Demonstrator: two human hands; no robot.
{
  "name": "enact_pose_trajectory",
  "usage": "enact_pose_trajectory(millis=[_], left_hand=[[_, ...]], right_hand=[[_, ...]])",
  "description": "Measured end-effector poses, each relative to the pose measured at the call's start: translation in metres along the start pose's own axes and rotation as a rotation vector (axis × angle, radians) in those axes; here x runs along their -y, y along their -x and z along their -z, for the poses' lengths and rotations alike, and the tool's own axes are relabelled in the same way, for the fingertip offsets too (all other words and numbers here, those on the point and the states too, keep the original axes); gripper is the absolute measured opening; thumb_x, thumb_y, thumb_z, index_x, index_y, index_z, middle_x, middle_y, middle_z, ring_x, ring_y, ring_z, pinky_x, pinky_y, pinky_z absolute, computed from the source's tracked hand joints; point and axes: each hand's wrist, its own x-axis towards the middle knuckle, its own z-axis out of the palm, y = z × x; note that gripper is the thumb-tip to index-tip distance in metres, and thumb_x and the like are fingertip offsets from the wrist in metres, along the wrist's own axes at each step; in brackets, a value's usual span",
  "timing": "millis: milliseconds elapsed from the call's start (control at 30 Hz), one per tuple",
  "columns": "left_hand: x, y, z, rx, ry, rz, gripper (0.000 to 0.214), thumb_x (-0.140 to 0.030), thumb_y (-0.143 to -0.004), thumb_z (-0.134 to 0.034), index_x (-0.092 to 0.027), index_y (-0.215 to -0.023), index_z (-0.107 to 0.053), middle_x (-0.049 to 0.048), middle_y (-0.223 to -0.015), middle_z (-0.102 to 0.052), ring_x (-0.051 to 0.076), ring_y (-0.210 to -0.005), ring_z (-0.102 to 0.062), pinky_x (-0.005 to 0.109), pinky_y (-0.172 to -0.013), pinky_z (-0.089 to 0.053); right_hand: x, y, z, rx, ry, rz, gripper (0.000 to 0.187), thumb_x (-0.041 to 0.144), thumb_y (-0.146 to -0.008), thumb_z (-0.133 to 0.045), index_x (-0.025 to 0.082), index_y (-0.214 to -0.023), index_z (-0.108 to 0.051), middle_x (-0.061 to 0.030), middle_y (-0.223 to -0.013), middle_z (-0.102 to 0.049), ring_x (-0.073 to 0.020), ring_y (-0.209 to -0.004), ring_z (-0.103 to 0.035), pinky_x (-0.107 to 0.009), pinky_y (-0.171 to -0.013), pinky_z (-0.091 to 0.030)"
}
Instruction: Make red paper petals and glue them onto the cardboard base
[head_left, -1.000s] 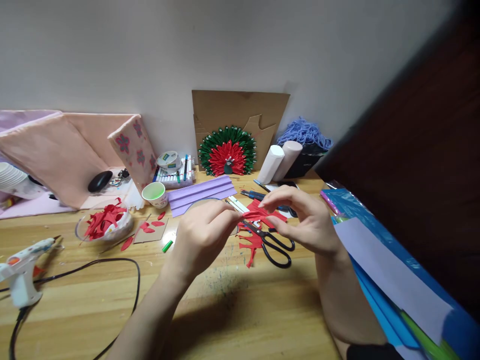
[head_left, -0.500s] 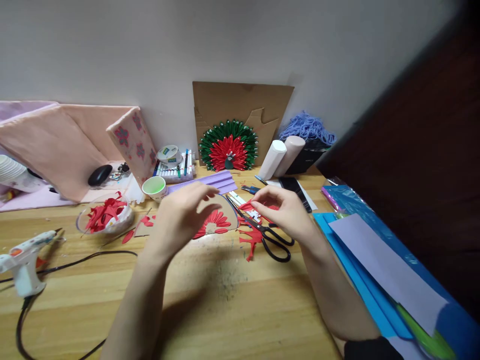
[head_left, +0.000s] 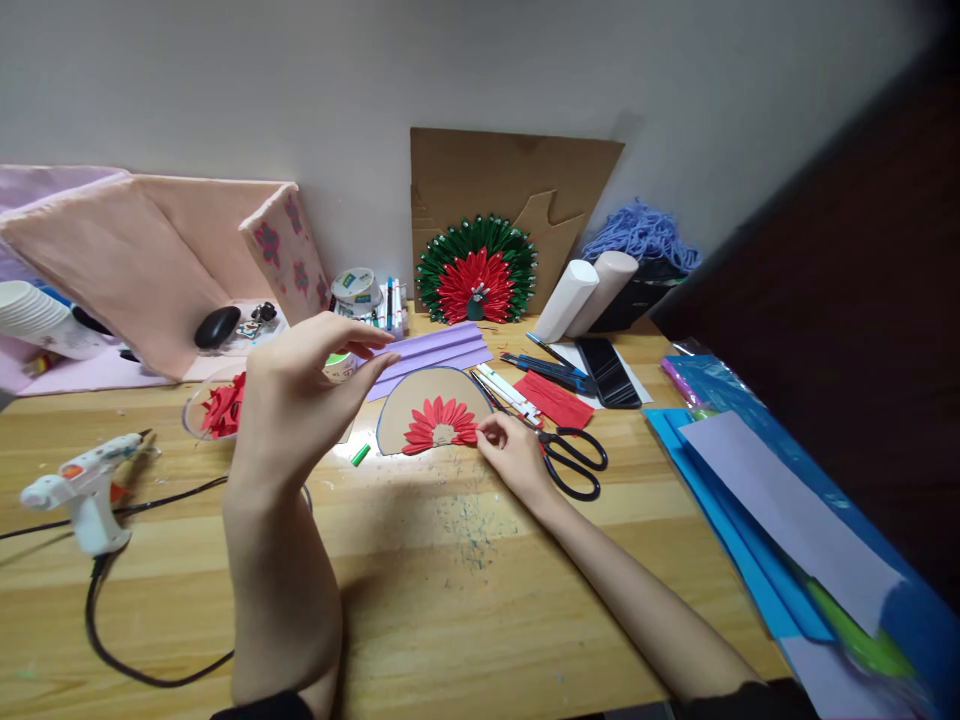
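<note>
My right hand point(head_left: 517, 460) is low over the table. Its thumb and forefinger are closed at the tip of the rightmost red petal point(head_left: 466, 434) on a half-round piece of cardboard point(head_left: 397, 395). Several red paper petals fan out along the lower edge of that board. To the left, my left hand point(head_left: 292, 400) is raised above the table, thumb and fingers curved with a narrow gap and nothing visible between them. Black-handled scissors point(head_left: 574, 465) lie just beyond the right hand, their blades partly covered. A green cap point(head_left: 361, 455) is beside the board.
A glue gun point(head_left: 97, 495) with its cord lies at left, near a bowl of red scraps point(head_left: 225, 405) partly hidden by my arm. Against the wall leans cardboard point(head_left: 517, 170) with a green and red peacock point(head_left: 478, 275). Blue sheets point(head_left: 720, 510) line the right edge.
My right hand has come down and left, from above the red paper to the petals. My left hand has shifted left and up, its thumb and fingertips nearer together. The view has shifted slightly.
</note>
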Motion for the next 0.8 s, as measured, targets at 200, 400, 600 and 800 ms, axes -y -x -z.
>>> enact_pose_trajectory(millis=[200,400,600,800], left_hand=[[0.003,0.003,0.009,-0.039,-0.014,0.011,0.008,-0.024,-0.078,-0.065,-0.025,-0.086,-0.068,0.0003,-0.082,-0.069,0.015,-0.073,-0.063,0.03,-0.064,-0.05],[0.005,0.005,0.014,-0.057,-0.023,0.031,0.007,-0.024,-0.08,-0.063,-0.025,-0.086,-0.067,-0.0003,-0.08,-0.068,0.015,-0.072,-0.062,0.03,-0.064,-0.05],[0.006,0.004,0.012,-0.042,-0.018,0.048,0.008,-0.023,-0.079,-0.064,-0.024,-0.086,-0.068,0.0003,-0.083,-0.07,0.015,-0.074,-0.063,0.029,-0.065,-0.05],[0.015,0.004,0.002,0.1,0.003,0.087,0.006,-0.021,-0.076,-0.066,-0.024,-0.081,-0.069,-0.0005,-0.078,-0.071,0.014,-0.068,-0.063,0.026,-0.059,-0.048]], right_hand=[[0.007,-0.004,-0.008,-0.049,0.075,0.03,0.007,0.015,-0.075,-0.053,0.018,-0.075,-0.059,-0.0037,-0.074,-0.063,-0.0176,-0.071,-0.059,-0.031,-0.068,-0.048],[0.007,-0.001,-0.01,-0.025,0.143,0.07,0.008,0.013,-0.074,-0.053,0.019,-0.073,-0.059,-0.0033,-0.073,-0.063,-0.0185,-0.073,-0.058,-0.032,-0.07,-0.047],[0.004,0.0,-0.012,-0.022,0.154,0.084,0.007,0.013,-0.075,-0.054,0.019,-0.074,-0.058,-0.0035,-0.073,-0.063,-0.0192,-0.074,-0.057,-0.033,-0.071,-0.047],[0.003,0.0,0.005,-0.071,0.17,0.129,0.008,0.018,-0.082,-0.053,0.019,-0.075,-0.058,-0.0049,-0.076,-0.061,-0.0198,-0.078,-0.055,-0.033,-0.07,-0.047]])
